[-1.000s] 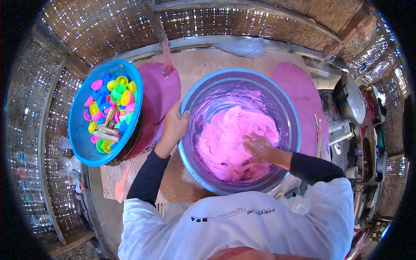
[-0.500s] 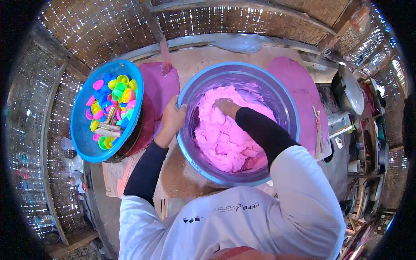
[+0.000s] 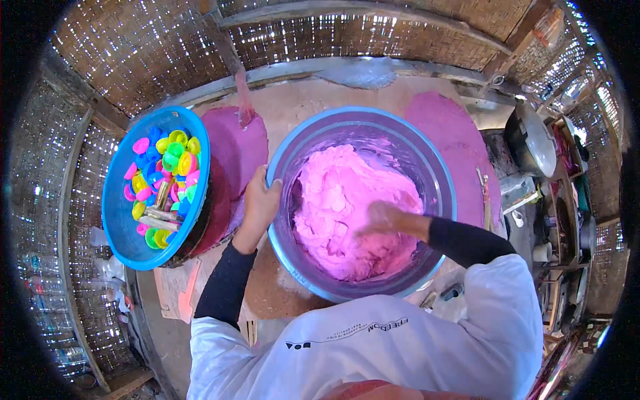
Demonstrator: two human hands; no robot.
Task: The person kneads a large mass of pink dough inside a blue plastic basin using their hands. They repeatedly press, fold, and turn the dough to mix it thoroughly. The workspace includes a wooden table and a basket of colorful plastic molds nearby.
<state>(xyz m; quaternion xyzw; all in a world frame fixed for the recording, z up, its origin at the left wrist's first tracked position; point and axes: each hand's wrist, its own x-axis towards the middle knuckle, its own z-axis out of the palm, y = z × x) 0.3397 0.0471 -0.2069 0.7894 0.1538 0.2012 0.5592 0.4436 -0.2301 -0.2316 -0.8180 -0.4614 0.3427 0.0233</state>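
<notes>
A large blue-purple basin (image 3: 437, 193) stands in front of me, holding a thick mass of bright pink dough (image 3: 330, 213). Its left rim is gripped by my left hand (image 3: 262, 200), thumb toward the inside and the fingers partly hidden along the edge. Inside the basin, my right hand (image 3: 385, 220) is at the right part of the dough. Motion smears its fingers, so their pose is unclear. Folds and smooth lumps mark the dough's surface, and pink smears coat the basin's far inner wall.
To the left, a tilted blue basin (image 3: 122, 230) holds several small colourful plastic cups (image 3: 175, 150) and gold-coloured sticks (image 3: 162, 197). Pink-purple patches (image 3: 443, 133) cover parts of the table (image 3: 293, 93). A large metal pot (image 3: 530, 140) stands at the right, beside shelves. Woven walls surround the space.
My right hand has moved right and nearer to me across the dough, its forearm now reaching in from the right. My left hand stays on the rim. The whole view has shifted slightly.
</notes>
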